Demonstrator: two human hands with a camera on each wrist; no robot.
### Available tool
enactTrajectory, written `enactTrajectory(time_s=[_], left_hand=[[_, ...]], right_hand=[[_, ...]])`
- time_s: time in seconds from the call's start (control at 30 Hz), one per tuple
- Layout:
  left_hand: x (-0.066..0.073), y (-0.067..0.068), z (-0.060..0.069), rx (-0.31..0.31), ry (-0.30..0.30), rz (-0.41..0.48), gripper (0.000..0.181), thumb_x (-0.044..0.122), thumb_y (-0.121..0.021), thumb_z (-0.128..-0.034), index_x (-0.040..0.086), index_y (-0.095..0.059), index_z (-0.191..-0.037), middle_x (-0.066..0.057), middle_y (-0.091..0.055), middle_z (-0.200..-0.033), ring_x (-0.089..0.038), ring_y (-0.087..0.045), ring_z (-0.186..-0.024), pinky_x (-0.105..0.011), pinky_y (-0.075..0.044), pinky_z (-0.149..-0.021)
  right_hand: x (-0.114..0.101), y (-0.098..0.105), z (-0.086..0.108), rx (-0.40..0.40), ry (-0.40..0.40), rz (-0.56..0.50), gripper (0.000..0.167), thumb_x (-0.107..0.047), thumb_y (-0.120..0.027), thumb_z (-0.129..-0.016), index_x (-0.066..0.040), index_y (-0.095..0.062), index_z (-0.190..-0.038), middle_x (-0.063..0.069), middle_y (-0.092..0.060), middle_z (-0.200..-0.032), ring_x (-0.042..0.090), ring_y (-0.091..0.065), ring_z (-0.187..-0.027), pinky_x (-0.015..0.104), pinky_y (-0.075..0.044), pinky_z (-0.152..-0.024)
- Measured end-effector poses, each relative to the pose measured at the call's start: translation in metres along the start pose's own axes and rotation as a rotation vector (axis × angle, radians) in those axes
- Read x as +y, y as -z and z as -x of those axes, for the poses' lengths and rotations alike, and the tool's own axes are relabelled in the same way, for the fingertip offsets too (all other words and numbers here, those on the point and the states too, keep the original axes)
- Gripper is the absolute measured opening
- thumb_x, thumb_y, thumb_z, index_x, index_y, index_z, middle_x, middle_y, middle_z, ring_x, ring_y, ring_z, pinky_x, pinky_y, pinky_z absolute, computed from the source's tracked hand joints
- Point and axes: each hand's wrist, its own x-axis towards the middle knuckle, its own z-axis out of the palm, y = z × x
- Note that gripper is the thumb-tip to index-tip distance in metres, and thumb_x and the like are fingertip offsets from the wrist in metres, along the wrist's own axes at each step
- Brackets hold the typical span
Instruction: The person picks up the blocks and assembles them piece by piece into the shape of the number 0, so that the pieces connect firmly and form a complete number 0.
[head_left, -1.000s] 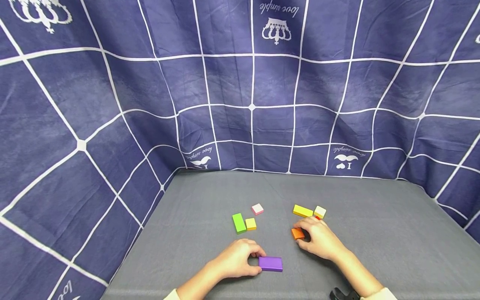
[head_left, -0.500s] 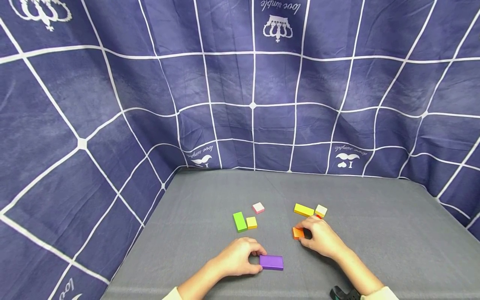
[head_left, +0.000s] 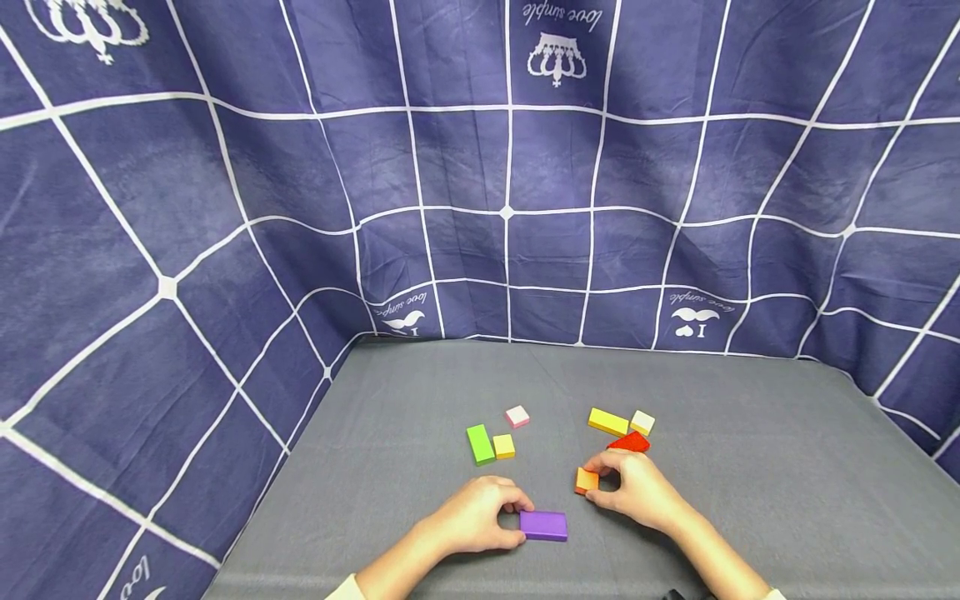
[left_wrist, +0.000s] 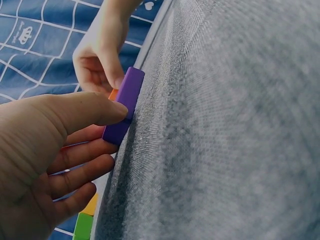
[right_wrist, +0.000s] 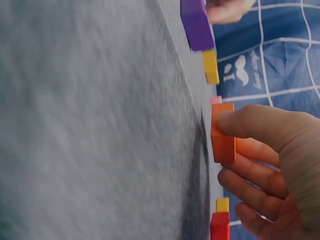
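Grey table (head_left: 420, 375), blue white-lined cloth (head_left: 465, 167) at far side; left, green block (head_left: 481, 445), small yellow block (head_left: 504, 447) just beside, pink-and-white block (head_left: 517, 416) farther; right, long yellow block (head_left: 608, 422), white-topped block (head_left: 642, 422) just beside, red block (head_left: 632, 442) nearer

Oblong purple block (head_left: 543, 526) near 1 orange block (head_left: 587, 481)

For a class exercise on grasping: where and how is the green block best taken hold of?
Probably by its short ends, from above: the green block lies flat and long, its top and both ends look free, while a small yellow block sits close beside its right side, leaving little room there.
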Motion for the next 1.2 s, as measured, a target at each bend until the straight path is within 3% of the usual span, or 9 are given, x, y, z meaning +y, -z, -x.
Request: enactTrajectory(time_s=[0.43,0.67,1.2], left_hand=[[-0.001,-0.001,0.000,0.001,-0.001,0.014,0.024,0.019,-0.082,-0.0721,0.017,-0.073,-0.095,0.016,-0.059,-0.083,0.005,-0.050,-0.076,-0.008,-0.037,-0.070],[0.000,-0.001,0.001,0.003,0.001,0.015,0.024,0.018,-0.082,-0.0720,0.017,-0.073,-0.094,0.016,-0.059,-0.083,0.005,-0.051,-0.076,-0.007,-0.037,-0.070],[0.000,-0.001,0.000,0.011,-0.007,0.020,0.024,0.017,-0.082,-0.0710,0.017,-0.073,-0.093,0.016,-0.059,-0.081,0.005,-0.049,-0.075,-0.007,-0.037,-0.069]], right_hand=[[-0.020,-0.011,0.009,-0.030,0.049,-0.111,0.030,-0.010,-0.087,-0.066,-0.015,-0.068,-0.088,-0.017,-0.059,-0.081,0.004,-0.054,-0.073,0.024,-0.048,-0.065],[-0.024,-0.013,0.012,-0.044,0.016,-0.096,0.031,-0.012,-0.087,-0.066,-0.017,-0.067,-0.088,-0.017,-0.058,-0.082,0.003,-0.053,-0.075,0.024,-0.048,-0.066],[-0.023,-0.014,0.015,-0.012,0.066,-0.114,0.033,-0.011,-0.087,-0.066,-0.015,-0.067,-0.093,-0.014,-0.059,-0.086,0.006,-0.055,-0.078,0.026,-0.048,-0.069]])
